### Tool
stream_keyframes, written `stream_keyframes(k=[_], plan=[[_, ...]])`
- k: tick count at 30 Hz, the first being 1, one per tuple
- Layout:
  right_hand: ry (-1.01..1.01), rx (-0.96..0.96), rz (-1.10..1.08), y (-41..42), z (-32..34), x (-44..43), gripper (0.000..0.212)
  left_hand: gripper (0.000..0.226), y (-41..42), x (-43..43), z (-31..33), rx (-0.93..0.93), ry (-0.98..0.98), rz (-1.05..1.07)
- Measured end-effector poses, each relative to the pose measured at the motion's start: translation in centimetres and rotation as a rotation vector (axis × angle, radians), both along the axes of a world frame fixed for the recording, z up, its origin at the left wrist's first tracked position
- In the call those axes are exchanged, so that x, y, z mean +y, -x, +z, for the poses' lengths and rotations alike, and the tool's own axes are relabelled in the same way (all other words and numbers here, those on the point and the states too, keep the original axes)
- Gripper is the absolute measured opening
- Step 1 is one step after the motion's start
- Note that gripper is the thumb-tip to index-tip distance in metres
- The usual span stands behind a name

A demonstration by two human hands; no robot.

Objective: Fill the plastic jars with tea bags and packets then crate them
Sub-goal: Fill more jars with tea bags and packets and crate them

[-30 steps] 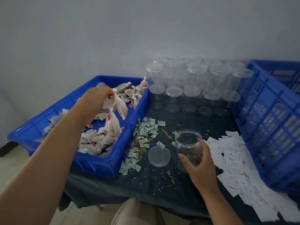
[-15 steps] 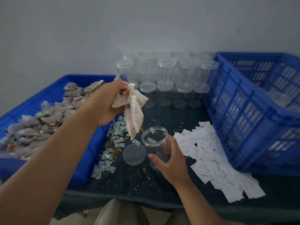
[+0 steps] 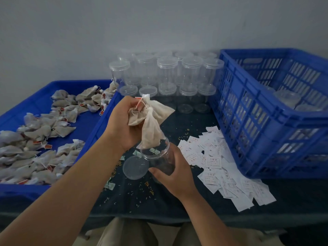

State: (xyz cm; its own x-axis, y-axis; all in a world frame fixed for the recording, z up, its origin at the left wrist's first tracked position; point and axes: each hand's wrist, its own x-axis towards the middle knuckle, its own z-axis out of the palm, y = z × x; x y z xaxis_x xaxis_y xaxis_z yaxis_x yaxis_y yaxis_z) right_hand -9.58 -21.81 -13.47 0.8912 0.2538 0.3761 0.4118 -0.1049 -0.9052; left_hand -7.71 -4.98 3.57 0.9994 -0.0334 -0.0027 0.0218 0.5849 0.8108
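Note:
My left hand (image 3: 122, 125) grips a bunch of cloth tea bags (image 3: 150, 125) by their tops. The lowest bag hangs into the mouth of an open clear plastic jar (image 3: 159, 157). My right hand (image 3: 175, 173) holds that jar from the side, tilted toward me, above the dark table (image 3: 142, 197). The jar's lid (image 3: 135, 167) lies flat on the table just left of it. More tea bags (image 3: 44, 132) fill the shallow blue tray (image 3: 99, 125) on the left. White packets (image 3: 218, 164) are strewn on the table to the right.
Several lidded clear jars (image 3: 166, 73) stand stacked at the back against the wall. A tall blue slatted crate (image 3: 266, 110) with a few jars inside sits at the right. Small green packets (image 3: 110, 185) and loose grains lie scattered near the lid.
My left hand has carried the tea bags from the tray rightward and down to the jar mouth. My right hand has kept hold of the jar and tilted it up.

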Motion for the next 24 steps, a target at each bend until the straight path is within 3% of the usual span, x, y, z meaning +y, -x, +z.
stream_keyframes(k=[3, 4, 7, 9, 11, 14, 16, 21, 24], plan=[[-0.024, 0.006, -0.003, 0.1, -0.1, 0.0, 0.084, 0.037, 0.3, 0.6, -0.7, 0.027, -0.265, 0.057], [-0.012, 0.004, -0.004, 0.1, -0.1, 0.0, 0.084, 0.033, 0.4, 0.7, -0.9, 0.030, -0.255, 0.032], [0.054, -0.009, -0.011, 0.1, 0.1, 0.2, 0.085, 0.024, 0.5, 0.5, -1.0, 0.020, 0.019, -0.099], [0.035, -0.033, -0.015, 0.1, 0.4, 0.2, 0.079, 0.024, 0.5, 0.2, -0.9, -0.012, 0.042, -0.140], [-0.071, -0.024, -0.005, 0.2, 0.4, 0.0, 0.075, 0.018, 0.4, -0.2, -1.1, 0.003, -0.110, -0.158], [-0.126, -0.002, -0.012, 0.4, 0.4, -0.2, 0.074, 0.021, 0.5, -0.3, -1.9, 0.059, -0.723, -0.016], [-0.062, -0.024, -0.021, 0.4, 0.3, 0.0, 0.074, 0.027, 0.4, -0.2, -2.5, -0.028, -1.052, 0.078], [-0.078, -0.004, -0.076, 0.1, 0.2, 0.0, 0.078, 0.038, 0.3, 1.5, -2.5, -0.094, -1.167, 0.175], [-0.072, 0.020, -0.073, 0.0, 0.1, -0.1, 0.076, 0.038, 0.3, 1.9, -2.4, -0.116, -1.127, 0.157]])
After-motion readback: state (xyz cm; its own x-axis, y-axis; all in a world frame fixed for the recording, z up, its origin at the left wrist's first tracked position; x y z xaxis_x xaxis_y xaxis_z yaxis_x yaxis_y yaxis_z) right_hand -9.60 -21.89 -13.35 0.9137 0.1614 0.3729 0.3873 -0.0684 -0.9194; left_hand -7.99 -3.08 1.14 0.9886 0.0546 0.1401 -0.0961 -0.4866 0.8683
